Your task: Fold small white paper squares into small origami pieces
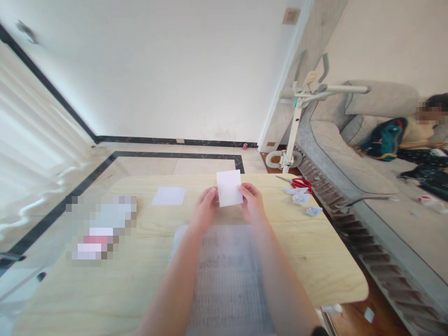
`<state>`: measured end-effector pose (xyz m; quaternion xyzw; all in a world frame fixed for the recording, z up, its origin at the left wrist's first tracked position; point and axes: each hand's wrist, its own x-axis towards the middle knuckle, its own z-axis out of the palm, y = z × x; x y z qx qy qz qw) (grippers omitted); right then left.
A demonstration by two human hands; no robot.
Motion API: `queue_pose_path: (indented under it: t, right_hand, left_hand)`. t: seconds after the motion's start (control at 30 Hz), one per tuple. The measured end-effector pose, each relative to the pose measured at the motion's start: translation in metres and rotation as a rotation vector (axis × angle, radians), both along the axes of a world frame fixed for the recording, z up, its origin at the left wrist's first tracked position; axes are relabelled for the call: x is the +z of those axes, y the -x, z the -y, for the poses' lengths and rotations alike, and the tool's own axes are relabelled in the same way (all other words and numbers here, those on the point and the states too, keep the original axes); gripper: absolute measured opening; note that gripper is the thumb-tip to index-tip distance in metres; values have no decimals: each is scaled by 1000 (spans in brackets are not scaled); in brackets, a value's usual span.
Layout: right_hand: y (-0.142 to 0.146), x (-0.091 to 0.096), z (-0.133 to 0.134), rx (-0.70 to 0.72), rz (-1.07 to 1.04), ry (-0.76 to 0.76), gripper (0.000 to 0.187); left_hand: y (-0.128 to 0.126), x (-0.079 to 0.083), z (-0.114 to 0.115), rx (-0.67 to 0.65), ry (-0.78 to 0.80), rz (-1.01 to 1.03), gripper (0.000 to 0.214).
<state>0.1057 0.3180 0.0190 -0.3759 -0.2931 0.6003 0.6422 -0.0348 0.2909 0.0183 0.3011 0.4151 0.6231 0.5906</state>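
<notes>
Both my hands hold a small white sheet of paper upright above the far middle of a light wooden table. My left hand pinches its left edge and my right hand pinches its right edge. A second white sheet lies flat on the table to the left of my hands. Under my forearms lies a translucent ridged mat.
Red-handled scissors and crumpled white paper scraps lie at the table's far right. A blurred-out item sits on the left. A grey sofa with a seated person is to the right; a white scooter leans by the wall.
</notes>
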Motion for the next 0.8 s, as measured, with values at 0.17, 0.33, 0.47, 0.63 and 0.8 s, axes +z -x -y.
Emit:
queue_pose_path:
  t: [0.17, 0.33, 0.47, 0.63, 0.8]
  right_hand:
    - [5, -6, 2, 79, 121, 12, 19]
    - [6, -8, 1, 83, 203, 1, 16]
    - [6, -9, 1, 101, 253, 8, 15]
    - [6, -11, 0, 88, 253, 21, 15]
    - [6, -13, -1, 92, 267, 16, 14]
  left_hand:
    - [1, -13, 0, -18, -45, -38, 25]
    - [4, -19, -1, 52, -19, -102, 25]
    - [5, -16, -1, 107, 1, -94, 21]
    - [5, -14, -1, 101, 4, -115, 21]
    - [5, -10, -1, 143, 40, -182, 22]
